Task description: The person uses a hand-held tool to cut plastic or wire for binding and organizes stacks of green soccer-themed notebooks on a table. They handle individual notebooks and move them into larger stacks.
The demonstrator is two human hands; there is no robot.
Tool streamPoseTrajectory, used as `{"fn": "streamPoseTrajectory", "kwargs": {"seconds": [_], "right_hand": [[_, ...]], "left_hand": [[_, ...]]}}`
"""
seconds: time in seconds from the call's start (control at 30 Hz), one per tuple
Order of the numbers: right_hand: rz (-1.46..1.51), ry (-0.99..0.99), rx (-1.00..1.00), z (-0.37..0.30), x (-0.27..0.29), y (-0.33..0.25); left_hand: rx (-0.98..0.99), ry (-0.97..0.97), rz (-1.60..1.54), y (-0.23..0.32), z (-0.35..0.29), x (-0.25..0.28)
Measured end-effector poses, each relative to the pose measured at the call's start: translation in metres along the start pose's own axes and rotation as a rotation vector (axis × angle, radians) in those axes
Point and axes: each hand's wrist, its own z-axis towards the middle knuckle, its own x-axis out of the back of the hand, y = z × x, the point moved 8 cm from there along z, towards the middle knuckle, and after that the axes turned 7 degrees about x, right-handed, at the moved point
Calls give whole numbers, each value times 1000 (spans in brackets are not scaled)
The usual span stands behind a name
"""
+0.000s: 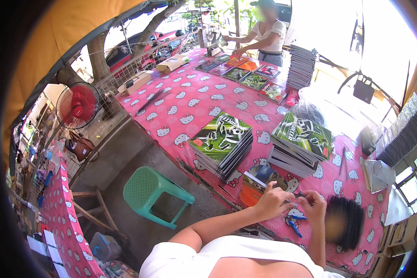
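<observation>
My left hand (274, 202) and my right hand (312, 204) are close together over the near edge of the table, fingers pinched. Something small and pale is between them, too small to make out. Beneath my left hand lies a notebook with an orange and blue cover (249, 194), partly hidden by the hand. Blue-handled pliers (294, 227) rest on the table just below my hands. To the right of my right hand stands a bunch of black spiral binding coils (352, 217). Two stacks of green-covered notebooks, one left (222, 139) and one right (302, 134), sit beyond my hands.
The long table has a pink patterned cloth (171, 125). At its far end a person (268, 34) reaches over laid-out notebooks (250, 69) beside a tall stack (301, 67). A green stool (155, 192) stands left of the table, a red fan (78, 105) farther off. Black-spined books (403, 134) stand right.
</observation>
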Motion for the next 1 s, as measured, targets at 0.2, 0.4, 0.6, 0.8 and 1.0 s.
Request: {"fn": "streamPoseTrajectory", "kwargs": {"seconds": [0.2, 0.4, 0.6, 0.8, 1.0], "right_hand": [[307, -30, -119, 1, -2, 33], [193, -378, -140, -8, -22, 20], [179, -352, -185, -1, -22, 23], [-8, -290, 13, -13, -18, 12], [-231, -159, 310, -13, -16, -16]], "left_hand": [[-84, 71, -65, 0, -5, 9], [-80, 30, -87, -4, -6, 6], [-80, 47, -110, -5, -7, 9], [-54, 73, -102, -4, -7, 8], [-4, 136, -91, -6, -8, 8]]}}
